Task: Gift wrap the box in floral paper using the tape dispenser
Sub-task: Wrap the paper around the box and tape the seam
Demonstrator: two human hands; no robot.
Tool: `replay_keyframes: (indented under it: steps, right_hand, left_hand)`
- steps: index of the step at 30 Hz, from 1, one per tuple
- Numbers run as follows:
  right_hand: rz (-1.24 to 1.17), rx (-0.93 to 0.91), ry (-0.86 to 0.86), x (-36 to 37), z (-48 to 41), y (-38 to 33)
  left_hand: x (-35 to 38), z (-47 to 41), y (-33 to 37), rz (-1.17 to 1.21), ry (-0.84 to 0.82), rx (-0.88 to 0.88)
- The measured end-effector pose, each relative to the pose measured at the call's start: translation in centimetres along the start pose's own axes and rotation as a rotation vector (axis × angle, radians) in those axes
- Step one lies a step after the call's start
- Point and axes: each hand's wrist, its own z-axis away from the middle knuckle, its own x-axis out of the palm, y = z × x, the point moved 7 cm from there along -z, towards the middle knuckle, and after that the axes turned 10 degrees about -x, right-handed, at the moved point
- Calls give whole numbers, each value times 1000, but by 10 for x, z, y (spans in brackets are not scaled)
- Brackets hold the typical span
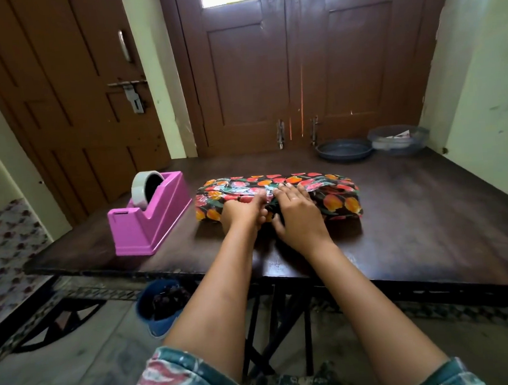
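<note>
A long box wrapped in black paper with red and orange flowers [334,197] lies across the middle of the dark wooden table [414,226]. Clear tape glints along the seam on its top. My left hand [243,212] rests on the near side of the box, fingers curled and pressing the paper. My right hand [297,211] lies flat beside it, fingers spread over the top seam. The two hands touch at the thumbs. A pink tape dispenser [149,220] with a roll of clear tape [145,188] stands to the left of the box, apart from it.
A dark round dish [344,150] and a clear lidded container [398,139] sit at the table's far right, against brown doors. A blue bucket [158,307] stands on the floor under the table's near left edge.
</note>
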Motion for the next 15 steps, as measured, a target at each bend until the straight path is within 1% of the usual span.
replay_keyframes:
  steps: [4, 8, 9, 13, 15]
  right_hand:
    - [-4, 1, -10, -2, 0, 0]
    - [-15, -4, -30, -3, 0, 0]
    - [-14, -4, -40, -3, 1, 1]
    - [-1, -8, -89, -3, 1, 3]
    - [2, -11, -95, -4, 1, 3]
  left_hand:
    - [-5, -2, -7, -49, 29, 39]
    - [-6, -6, -6, -118, -59, 89]
    - [-7, -8, -6, -203, -35, 111]
    - [-8, 1, 1, -648, 177, 254]
    - [-7, 7, 11, -752, 202, 313]
